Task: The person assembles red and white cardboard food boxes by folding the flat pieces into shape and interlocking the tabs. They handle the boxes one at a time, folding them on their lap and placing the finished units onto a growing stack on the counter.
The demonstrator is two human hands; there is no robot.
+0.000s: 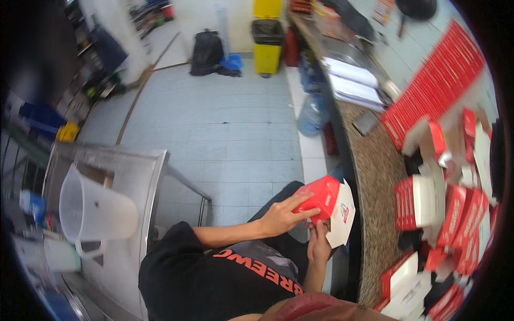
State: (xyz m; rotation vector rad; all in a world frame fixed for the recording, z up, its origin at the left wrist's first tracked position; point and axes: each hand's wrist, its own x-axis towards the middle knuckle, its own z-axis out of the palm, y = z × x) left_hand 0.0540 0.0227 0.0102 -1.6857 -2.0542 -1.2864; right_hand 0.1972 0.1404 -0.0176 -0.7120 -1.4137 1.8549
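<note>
A red and white cardboard food box (pixel 323 193) is held up in front of my body, beside the counter's edge. It is partly folded, with a white flap (pixel 341 216) sticking out on its right side. My left hand (pixel 285 218) grips the box from the left, its fingers laid across the red panel. From below, my right hand (pixel 319 243) pinches the box's lower edge near the white flap. The right fingertips are partly hidden against the cardboard.
On the speckled counter (pixel 377 176) to the right lie a phone (pixel 365 122), papers (pixel 356 88), stacked red flat cartons (pixel 436 80) and several folded boxes (pixel 415 203). A translucent pitcher (pixel 96 206) rests on the steel table (pixel 126 155) at left. A yellow bin (pixel 266 53) stands beyond.
</note>
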